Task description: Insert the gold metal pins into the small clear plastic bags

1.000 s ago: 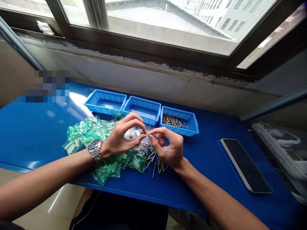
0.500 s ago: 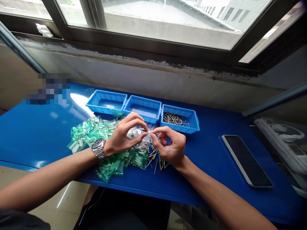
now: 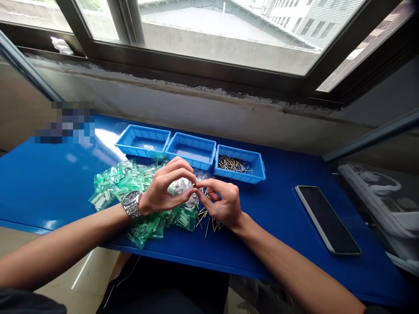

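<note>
My left hand [image 3: 168,187], with a metal watch [image 3: 131,204] on its wrist, pinches thumb and forefinger together. Against those fingertips, my right hand [image 3: 224,203] pinches as well. Between them is a thin gold-and-silver metal pin [image 3: 195,186], almost wholly hidden by the fingers. Loose pins [image 3: 207,226] of the same look lie on the blue table below my right hand. Green plastic packets [image 3: 113,185] with pale pieces inside are heaped around and under my left hand. A clear plastic bag [image 3: 181,186] shows behind the fingers.
Three blue bins stand in a row at the back: a left bin [image 3: 139,151], a middle bin [image 3: 204,165] and a right bin [image 3: 242,176] holding many pins. A phone [image 3: 327,220] lies to the right. Beyond it is plastic-wrapped white equipment [image 3: 379,189].
My fingertips have come closer together, so the pin that showed between them is now mostly covered. The view has shifted slightly.
</note>
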`<state>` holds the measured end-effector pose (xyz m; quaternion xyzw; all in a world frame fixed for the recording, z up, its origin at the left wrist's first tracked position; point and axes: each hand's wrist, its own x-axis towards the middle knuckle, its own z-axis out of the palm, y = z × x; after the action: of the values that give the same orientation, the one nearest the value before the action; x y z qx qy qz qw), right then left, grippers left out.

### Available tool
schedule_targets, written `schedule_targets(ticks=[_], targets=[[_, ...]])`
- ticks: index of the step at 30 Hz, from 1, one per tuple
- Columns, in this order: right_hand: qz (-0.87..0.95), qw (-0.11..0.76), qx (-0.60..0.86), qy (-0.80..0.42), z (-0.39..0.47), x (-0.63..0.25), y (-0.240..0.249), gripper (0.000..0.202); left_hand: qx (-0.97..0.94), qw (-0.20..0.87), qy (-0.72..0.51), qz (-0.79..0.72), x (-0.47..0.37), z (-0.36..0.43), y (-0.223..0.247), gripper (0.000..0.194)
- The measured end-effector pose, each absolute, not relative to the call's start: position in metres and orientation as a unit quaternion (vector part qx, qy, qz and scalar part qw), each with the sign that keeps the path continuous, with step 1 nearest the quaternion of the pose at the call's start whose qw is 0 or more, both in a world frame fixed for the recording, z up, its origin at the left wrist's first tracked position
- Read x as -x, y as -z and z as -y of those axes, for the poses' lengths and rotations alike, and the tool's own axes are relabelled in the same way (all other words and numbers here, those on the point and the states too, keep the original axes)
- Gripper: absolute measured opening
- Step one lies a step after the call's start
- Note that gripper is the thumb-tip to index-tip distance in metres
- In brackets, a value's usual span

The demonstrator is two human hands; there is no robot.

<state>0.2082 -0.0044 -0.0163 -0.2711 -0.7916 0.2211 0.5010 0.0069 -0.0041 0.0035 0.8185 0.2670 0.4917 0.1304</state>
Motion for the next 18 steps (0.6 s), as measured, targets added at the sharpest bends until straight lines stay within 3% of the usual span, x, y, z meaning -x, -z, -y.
schedule_targets(ticks=[5,11,16,18], targets=[[0.802,0.500,0.267,-0.189,0.001,-0.213,0.014,0.008,-0.822,0.121,-0.482,-0.279,-0.005,0.001,0.000,0.017],[0.753,0.547,0.365,0.014,-0.027,-0.252,0.000,0.001,-0.767,0.124,-0.562,-0.284,0.000,-0.004,-0.003,0.031],[0.729,0.528,0.431,0.055,-0.036,-0.269,-0.008,0.035,-0.732,0.086,-0.607,-0.299,0.005,-0.006,-0.003,0.023],[0.722,0.538,0.431,0.053,-0.033,-0.269,-0.009,0.039,-0.714,0.097,-0.629,-0.292,0.006,-0.006,0.000,0.017]])
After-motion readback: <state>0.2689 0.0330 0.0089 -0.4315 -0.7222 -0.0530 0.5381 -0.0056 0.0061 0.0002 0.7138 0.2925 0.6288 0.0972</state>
